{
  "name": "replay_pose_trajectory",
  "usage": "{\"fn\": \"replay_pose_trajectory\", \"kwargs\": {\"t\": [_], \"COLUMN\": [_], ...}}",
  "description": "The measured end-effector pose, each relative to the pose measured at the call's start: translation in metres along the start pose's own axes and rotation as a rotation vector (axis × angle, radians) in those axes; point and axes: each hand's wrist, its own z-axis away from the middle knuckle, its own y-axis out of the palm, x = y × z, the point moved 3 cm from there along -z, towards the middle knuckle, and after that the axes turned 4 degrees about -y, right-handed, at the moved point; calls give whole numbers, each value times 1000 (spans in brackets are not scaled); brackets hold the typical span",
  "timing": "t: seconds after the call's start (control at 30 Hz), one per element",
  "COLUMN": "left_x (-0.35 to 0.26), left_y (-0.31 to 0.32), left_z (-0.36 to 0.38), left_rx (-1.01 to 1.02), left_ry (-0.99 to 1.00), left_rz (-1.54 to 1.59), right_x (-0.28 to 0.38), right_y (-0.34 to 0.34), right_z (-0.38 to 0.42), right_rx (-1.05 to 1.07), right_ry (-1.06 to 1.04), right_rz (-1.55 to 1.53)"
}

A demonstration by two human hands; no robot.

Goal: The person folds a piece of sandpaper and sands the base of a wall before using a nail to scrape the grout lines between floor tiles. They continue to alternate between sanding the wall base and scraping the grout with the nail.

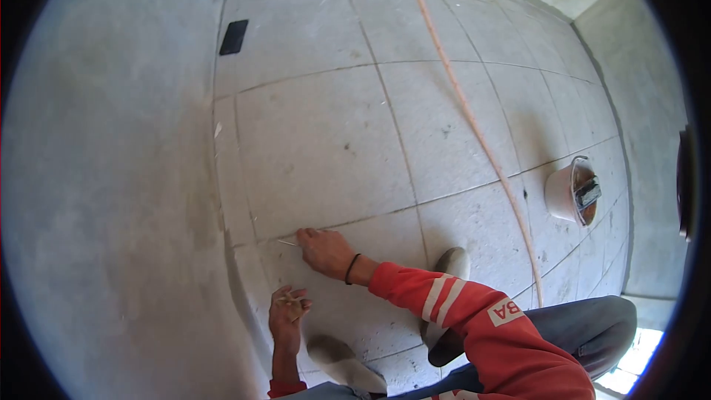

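My right hand (326, 253) is closed in a pinch low over the tiled floor (318, 155), with a dark band round its wrist. From its fingertips a thin, pale, stick-like piece (288, 243) points left, close to a joint between tiles. My left hand (286, 318) is nearer to me, beside the left wall, its fingers curled. Something small and pale shows among those fingers, too small to name.
A black phone-like slab (234, 37) lies by the left wall. An orange hose (474, 122) crosses the floor from back to front. To the right stands a white bucket (561, 191) with a dark-topped tool (588, 192) in it. My shoes (341, 363) rest on the tiles.
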Motion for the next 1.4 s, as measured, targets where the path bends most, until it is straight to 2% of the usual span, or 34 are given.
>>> {"fn": "replay_pose_trajectory", "kwargs": {"t": [0.1,0.17,0.2,0.27,0.3,0.37,0.4,0.47,0.53,0.63,0.7,0.77,0.9,0.93,1.0,1.07,1.13,1.17,1.2,1.23,1.27,1.33,1.37,1.4], "left_x": [-33,-66,-87,-131,-153,-194,-208,-231,-243,-257,-262,-253,-279,-292,-310,-322,-310,-302,-294,-289,-276,-269,-277,-297], "left_y": [15,33,50,92,113,156,176,217,270,365,427,485,640,685,748,801,837,853,869,888,903,917,929,946], "left_z": [-15,-17,-18,-20,-23,-19,-13,-2,25,96,141,171,203,202,184,159,124,101,74,46,8,-33,-46,-65], "left_rx": [46,44,46,39,43,82,79,135,177,118,63,118,239,268,292,446,428,318,208,119,93,-68,-101,-163], "left_ry": [-27,-85,-97,-96,-112,-155,-166,-191,-241,-358,-458,-483,-522,-590,-653,-662,-635,-610,-581,-436,-440,-226,-251,-144], "left_rz": [10,85,84,14,9,-44,-54,-163,-136,-184,-194,-97,31,82,150,73,151,84,16,36,58,-298,-282,-419], "right_x": [3,8,11,16,19,28,34,45,65,97,110,104,62,53,23,-13,-49,-65,-91,-118,-144,-186,-207,-225], "right_y": [-42,-72,-87,-121,-143,-189,-210,-248,-293,-386,-456,-525,-652,-698,-758,-788,-822,-837,-841,-847,-849,-870,-877,-891], "right_z": [-33,-47,-53,-54,-50,-40,-32,-1,36,93,134,164,194,186,177,169,148,132,126,115,109,78,59,36], "right_rx": [-43,21,24,-124,-125,-145,-147,-212,-207,-215,-252,-330,-345,-364,-296,-240,-214,-257,-223,-258,-283,-304,-329,-300], "right_ry": [-50,-73,-61,-9,8,113,124,188,234,431,533,573,588,625,671,648,741,719,645,689,742,984,1031,968], "right_rz": [-121,-148,-148,-266,-267,-463,-473,-679,-715,-796,-780,-688,-590,-688,-749,-779,-863,-864,-718,-681,-650,-844,-887,-819]}}
